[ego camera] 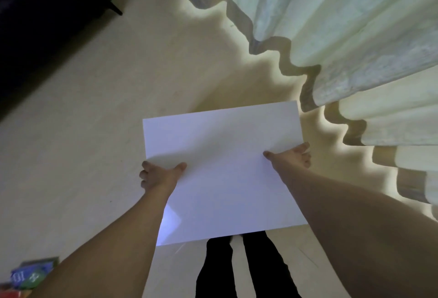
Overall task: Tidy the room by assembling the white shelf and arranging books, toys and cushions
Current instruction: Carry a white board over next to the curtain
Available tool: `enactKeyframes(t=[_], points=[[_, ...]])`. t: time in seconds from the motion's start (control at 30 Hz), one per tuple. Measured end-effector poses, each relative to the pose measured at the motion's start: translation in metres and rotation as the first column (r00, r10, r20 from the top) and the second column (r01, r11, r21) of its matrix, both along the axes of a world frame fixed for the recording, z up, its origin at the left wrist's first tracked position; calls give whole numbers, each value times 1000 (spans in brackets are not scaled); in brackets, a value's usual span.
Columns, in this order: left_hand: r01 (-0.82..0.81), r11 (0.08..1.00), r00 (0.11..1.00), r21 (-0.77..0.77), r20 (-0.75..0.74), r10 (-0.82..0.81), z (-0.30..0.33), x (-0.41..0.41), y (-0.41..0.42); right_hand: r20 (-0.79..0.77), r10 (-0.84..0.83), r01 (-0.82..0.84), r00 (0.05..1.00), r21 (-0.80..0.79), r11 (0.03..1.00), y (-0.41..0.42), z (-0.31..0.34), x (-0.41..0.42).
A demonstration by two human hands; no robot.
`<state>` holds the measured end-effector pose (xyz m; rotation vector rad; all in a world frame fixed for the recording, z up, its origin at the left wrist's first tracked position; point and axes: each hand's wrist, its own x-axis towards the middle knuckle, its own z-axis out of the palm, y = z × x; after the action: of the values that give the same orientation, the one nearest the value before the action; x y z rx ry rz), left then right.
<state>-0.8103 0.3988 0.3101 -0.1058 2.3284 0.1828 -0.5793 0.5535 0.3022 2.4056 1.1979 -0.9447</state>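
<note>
I hold a flat white shelf panel (225,169) level in front of me, above the pale floor. My left hand (158,175) grips its left edge, thumb on top and fingers curled under. My right hand (291,156) grips the right edge the same way. The panel's near edge hangs over my legs in dark trousers (239,269). Other shelf parts, toys and cushions are out of view.
Pale pleated curtains (331,32) hang along the right and far side, close to the panel's far right corner. A dark piece of furniture (40,25) fills the upper left. Colourful books (30,276) lie at the bottom left on the beige floor (94,132).
</note>
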Motion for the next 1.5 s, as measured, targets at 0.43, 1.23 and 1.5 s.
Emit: enactKeyframes(t=[0.43,1.23,1.5], points=[[-93,992,993,-81,66,98,-12,-14,14,-88,2,-6,996,-50,999,23,-12,19],[0,997,999,78,-51,4,-18,-18,-11,-10,130,-130,991,-50,990,15,-10,25],[-2,994,997,112,-73,10,-5,-41,-6,8,197,-196,980,-46,979,20,7,6]])
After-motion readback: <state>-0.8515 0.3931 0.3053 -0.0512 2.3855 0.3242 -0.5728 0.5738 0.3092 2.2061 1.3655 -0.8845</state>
